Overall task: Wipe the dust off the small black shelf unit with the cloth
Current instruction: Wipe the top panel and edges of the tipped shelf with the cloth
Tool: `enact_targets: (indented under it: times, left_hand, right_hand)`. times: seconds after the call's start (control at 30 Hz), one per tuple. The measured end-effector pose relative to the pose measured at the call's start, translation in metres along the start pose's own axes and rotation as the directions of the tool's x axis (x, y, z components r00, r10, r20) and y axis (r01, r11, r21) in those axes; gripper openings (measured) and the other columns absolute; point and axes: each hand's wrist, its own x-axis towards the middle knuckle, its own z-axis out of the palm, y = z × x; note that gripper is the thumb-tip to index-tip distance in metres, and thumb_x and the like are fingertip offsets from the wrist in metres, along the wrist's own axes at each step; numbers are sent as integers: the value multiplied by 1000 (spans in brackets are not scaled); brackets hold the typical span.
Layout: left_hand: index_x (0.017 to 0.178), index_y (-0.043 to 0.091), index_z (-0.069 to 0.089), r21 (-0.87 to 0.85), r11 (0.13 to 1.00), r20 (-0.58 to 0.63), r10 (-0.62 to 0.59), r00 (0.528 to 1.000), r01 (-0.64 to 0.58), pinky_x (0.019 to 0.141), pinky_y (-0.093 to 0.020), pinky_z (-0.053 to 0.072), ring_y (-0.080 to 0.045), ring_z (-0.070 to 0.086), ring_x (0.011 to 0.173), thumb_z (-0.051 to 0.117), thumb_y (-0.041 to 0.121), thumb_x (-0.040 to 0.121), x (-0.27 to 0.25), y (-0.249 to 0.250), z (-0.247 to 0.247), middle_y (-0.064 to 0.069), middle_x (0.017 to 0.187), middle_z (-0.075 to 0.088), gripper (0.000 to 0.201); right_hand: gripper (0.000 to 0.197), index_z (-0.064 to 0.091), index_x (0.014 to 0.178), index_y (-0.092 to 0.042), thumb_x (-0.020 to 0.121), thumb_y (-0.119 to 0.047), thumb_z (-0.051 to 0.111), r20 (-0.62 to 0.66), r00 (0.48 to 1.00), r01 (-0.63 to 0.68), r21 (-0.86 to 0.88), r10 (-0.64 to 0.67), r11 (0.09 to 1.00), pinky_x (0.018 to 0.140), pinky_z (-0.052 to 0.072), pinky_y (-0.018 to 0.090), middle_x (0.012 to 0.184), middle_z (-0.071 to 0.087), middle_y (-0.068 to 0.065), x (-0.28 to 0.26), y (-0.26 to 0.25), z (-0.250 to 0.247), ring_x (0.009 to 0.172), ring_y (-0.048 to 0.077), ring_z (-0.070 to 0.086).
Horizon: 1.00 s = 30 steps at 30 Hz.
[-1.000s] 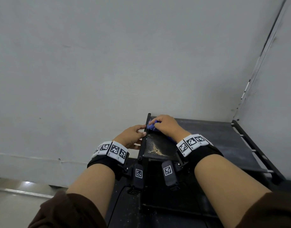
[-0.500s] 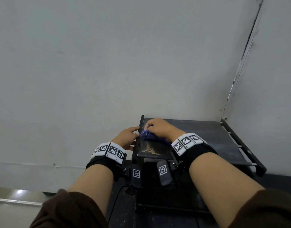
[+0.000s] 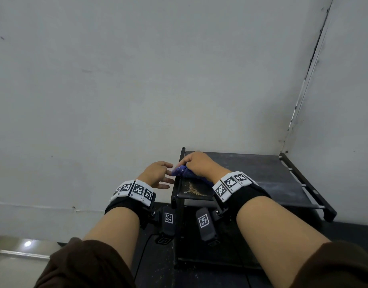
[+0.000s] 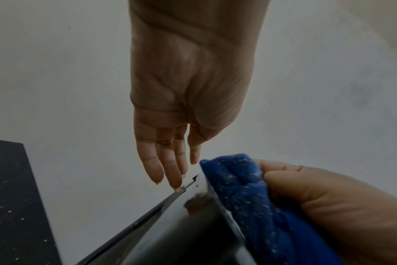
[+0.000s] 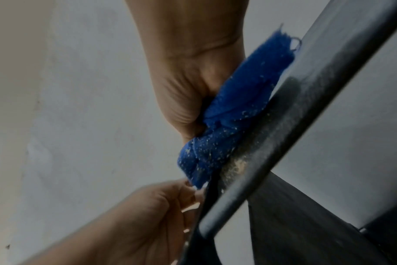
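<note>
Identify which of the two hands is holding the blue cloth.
The right hand: its fingers are curled round the bunched blue cloth on the black shelf unit. The left hand holds nothing, fingers extended at the shelf's left edge.

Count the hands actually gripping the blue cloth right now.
1. The right hand grips the blue cloth at the shelf unit's left edge; the left hand is open beside that edge, fingers straight, not holding the cloth.

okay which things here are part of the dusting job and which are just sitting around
Part of the job:
blue cloth
black shelf unit
dust pile
right hand
left hand

Just there:
grey wall
dark speckled floor mat
</note>
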Motion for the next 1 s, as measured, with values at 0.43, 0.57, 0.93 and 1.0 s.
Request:
enact_targets:
  times: [0.43,0.57,0.93,1.0]
  left_hand:
    - [115,8,61,21,998,27,60,998,-61,68,-30,53,-17,59,72,36,0,93,-9,-1,15,-6,87,63,34]
    - [113,13,58,6,998,53,68,996,-68,56,-25,52,-17,58,65,32,-2,93,-15,-1,18,-4,79,60,36]
    - [120,12,60,36,990,97,129,987,-133,47,-21,50,-17,55,62,41,8,96,-21,-18,22,-9,94,60,31]
    - [120,10,58,33,989,72,142,987,-145,50,-24,51,-18,55,63,39,5,95,-19,-20,24,-12,95,60,32]
  right_hand:
    - [38,76,101,-9,88,3,42,-70,998,-2,26,4,1000,81,50,26,107,71,9,-24,0,-8,89,17,60]
    - [39,72,111,-12,90,1,41,-113,994,-12,-57,6,998,80,48,24,118,68,8,-26,9,-12,101,21,61]
    - [37,67,121,-18,86,-8,61,83,982,191,-374,-172,907,90,42,26,109,57,3,-39,18,5,105,23,54]
    - [37,68,120,-21,87,-7,59,86,983,181,-388,-160,904,94,38,26,120,53,8,-39,21,9,111,26,53]
